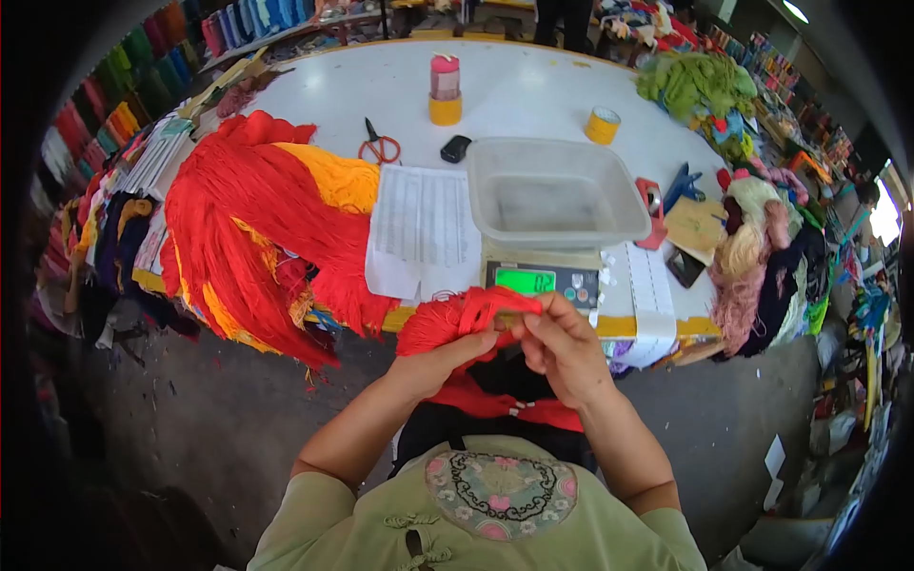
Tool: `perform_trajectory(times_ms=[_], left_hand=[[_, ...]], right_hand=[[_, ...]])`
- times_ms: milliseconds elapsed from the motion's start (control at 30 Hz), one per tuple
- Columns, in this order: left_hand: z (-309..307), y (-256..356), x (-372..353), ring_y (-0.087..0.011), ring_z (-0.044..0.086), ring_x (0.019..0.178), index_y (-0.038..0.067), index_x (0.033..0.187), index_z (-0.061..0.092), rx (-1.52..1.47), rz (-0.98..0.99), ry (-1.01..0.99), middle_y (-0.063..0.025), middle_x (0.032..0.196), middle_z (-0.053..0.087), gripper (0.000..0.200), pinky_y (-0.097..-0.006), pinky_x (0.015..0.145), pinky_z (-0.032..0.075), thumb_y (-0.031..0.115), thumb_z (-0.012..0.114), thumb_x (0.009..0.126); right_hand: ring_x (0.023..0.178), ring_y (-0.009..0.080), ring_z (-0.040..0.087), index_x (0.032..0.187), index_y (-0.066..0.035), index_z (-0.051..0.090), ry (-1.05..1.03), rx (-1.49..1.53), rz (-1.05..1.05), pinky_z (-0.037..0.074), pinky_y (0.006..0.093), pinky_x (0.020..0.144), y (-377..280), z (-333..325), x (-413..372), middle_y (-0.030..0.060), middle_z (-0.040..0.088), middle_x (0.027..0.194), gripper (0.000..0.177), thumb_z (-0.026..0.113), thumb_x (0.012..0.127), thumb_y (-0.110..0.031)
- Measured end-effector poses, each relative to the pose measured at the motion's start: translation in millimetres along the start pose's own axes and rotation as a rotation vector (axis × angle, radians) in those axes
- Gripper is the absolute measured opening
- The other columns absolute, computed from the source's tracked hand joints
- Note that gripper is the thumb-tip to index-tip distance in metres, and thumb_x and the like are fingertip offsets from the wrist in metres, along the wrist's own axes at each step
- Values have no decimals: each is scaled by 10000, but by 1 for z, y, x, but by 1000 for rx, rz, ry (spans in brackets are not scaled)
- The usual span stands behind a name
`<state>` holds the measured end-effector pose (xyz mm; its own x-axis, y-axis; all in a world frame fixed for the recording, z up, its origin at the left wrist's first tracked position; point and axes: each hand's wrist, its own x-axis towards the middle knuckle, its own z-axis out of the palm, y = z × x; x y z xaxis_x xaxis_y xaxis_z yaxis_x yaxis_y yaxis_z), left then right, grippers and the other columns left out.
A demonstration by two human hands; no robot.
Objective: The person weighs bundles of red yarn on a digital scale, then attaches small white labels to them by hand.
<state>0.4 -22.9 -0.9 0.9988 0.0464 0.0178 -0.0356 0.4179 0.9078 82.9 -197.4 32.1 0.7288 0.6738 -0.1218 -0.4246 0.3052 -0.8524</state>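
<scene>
The left hand's (446, 360) fingers hold a bright-red, loose yarn skein (440, 322) before the white-topped table (333, 90). The right hand's (566, 352) fingers pinch narrowly at its end; whether they grip yarn cannot be determined.

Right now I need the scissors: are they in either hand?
No, the scissors lie on the white table; the left hand and right hand hold red yarn.

a yarn workshop: rows of skeins (136, 45) (reds, greens, blues), digital scale (543, 279), white worktable (333, 95)
</scene>
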Motion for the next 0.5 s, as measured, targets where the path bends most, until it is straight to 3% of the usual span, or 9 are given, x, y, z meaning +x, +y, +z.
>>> perform_trajectory(times_ms=[67, 167, 200, 233, 300, 333, 400, 433, 500], left_hand=[[3, -3, 0, -157, 591, 1025, 19, 1160, 592, -189, 1, 8, -68, 1020, 639, 303, -327, 961, 423, 201, 606, 917], [-17, -7, 0, -129, 602, 719, 5, 1135, 603, -162, -179, -159, -54, 769, 637, 319, -245, 692, 456, 262, 559, 952], [-25, -3, -1, -115, 582, 615, 1, 1092, 620, -81, -293, -210, -48, 692, 623, 311, -220, 600, 438, 272, 558, 953], [-12, 27, -9, -100, 517, 490, -5, 952, 638, 138, -237, -199, -34, 609, 572, 319, -233, 462, 378, 311, 605, 920], [-39, 52, -32, -90, 482, 465, 5, 853, 616, 175, -257, -238, -36, 597, 546, 307, -230, 427, 348, 307, 611, 909], [-60, 65, -46, -86, 465, 453, 10, 803, 605, 194, -266, -261, -36, 591, 533, 312, -228, 410, 333, 305, 614, 904], [-131, 58, -68, -65, 383, 459, 25, 960, 588, -400, -118, -56, 7, 627, 468, 168, -223, 413, 281, 188, 573, 924], [-138, 82, -78, -69, 336, 449, 22, 948, 568, -457, 4, 199, 20, 617, 423, 106, -225, 397, 268, 118, 547, 909], [-164, 116, -96, -51, 323, 455, 55, 943, 557, -468, 193, 456, 41, 624, 413, 132, -206, 395, 259, 172, 499, 966]], right_hand=[[515, 46, 414, 1014, -77, 552, -23, -141, 47, 323, 189, 471, 5, -1, -4, -10, 551, 754, 103, 570, 966, -167], [630, 15, 384, 1065, -59, 628, -217, -523, 64, 317, 184, 545, 19, -13, -5, -88, 506, 761, 171, 585, 970, -195], [646, 24, 387, 1068, -50, 627, -218, -433, 126, 325, 192, 556, 12, -12, -9, -83, 502, 774, 173, 595, 964, -184], [658, 29, 405, 1037, -47, 631, -203, -436, 96, 332, 190, 565, 8, -22, -14, -73, 518, 793, 167, 603, 960, -192], [518, 33, 345, 895, -43, 629, -68, -471, 82, 256, 206, 466, -4, -41, -31, -70, 447, 634, 155, 626, 940, -191], [571, 29, 391, 895, -61, 655, -75, -473, 119, 308, 198, 506, -8, -63, -42, -61, 507, 685, 198, 627, 942, -252], [529, 35, 375, 870, -51, 648, 7, -500, 193, 285, 203, 476, -8, -98, -61, -55, 479, 627, 225, 619, 944, -262], [513, 46, 374, 840, -40, 642, 69, -522, 250, 275, 207, 466, -9, -116, -72, -46, 475, 615, 252, 627, 938, -271], [486, 49, 383, 839, -46, 644, 271, -596, 324, 274, 207, 442, -4, -150, -92, -50, 471, 594, 275, 633, 933, -304]])
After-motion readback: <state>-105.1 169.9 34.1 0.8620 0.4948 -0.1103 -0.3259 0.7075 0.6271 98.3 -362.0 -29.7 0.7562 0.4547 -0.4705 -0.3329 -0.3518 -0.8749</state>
